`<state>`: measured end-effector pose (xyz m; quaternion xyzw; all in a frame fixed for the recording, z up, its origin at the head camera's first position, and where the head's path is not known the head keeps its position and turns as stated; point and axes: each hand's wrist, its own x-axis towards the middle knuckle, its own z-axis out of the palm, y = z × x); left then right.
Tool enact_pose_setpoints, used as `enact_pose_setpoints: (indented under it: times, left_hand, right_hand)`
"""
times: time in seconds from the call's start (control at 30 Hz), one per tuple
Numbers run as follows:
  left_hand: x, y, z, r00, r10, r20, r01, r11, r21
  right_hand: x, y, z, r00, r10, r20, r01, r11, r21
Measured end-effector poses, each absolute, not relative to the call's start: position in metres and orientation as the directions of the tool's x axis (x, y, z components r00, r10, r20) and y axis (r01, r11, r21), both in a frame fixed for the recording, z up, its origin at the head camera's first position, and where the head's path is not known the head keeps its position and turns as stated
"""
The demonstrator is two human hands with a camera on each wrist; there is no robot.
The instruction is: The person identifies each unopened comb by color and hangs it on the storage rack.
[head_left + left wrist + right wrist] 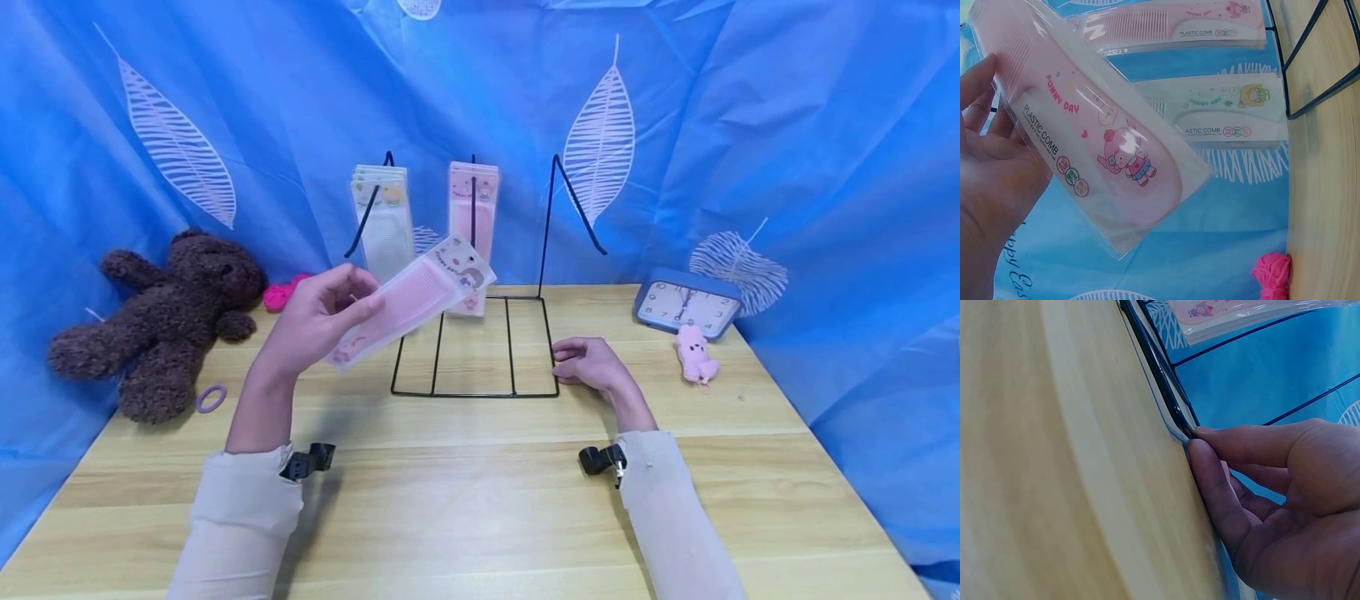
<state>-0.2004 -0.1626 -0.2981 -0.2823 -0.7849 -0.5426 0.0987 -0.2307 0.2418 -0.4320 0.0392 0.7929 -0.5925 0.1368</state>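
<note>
In my left hand (318,321) a pink plastic comb in a clear packet (420,296) is pinched between thumb and fingers, tilted up to the right. The left wrist view shows the packet (1104,144) close up, with a cartoon girl and "PLASTIC COMB" printed on it. My right hand (596,367) pinches the front right corner of a black wire display rack (476,395), as the right wrist view shows at the wire (1169,403). Green packaged combs (386,225) hang on the rack's left hook, pink packaged combs (483,187) on its middle hook. The right hook (581,208) is bare.
A brown teddy bear (172,317), a bright pink yarn-like item (281,293) and a purple ring (211,398) lie at the left. To the right are a blue clock (686,302) and a small pink plush (696,357). Blue cloth (480,75) hangs behind the wooden table (465,500).
</note>
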Motion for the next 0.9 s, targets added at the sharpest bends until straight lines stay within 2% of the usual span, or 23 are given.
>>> enact_pose_setpoints:
  times: [0.47,0.7,0.9]
  left_hand:
    - [-0.202,-0.152,-0.298,-0.859,0.281,0.427,0.497,0.264,0.826]
    - [-0.209,-0.141,-0.308,-0.899,0.226,0.374,0.427,0.271,0.863]
    - [-0.217,-0.121,-0.318,-0.903,0.191,0.384,0.426,0.288,0.858]
  right_hand:
    - [-0.232,0.243,-0.432,-0.958,-0.102,-0.266,0.225,0.301,-0.927]
    - [-0.231,0.243,-0.431,-0.959,-0.101,-0.265,0.225,0.296,-0.928]
    - [-0.231,0.243,-0.432,-0.959,-0.102,-0.265,0.223,0.307,-0.925]
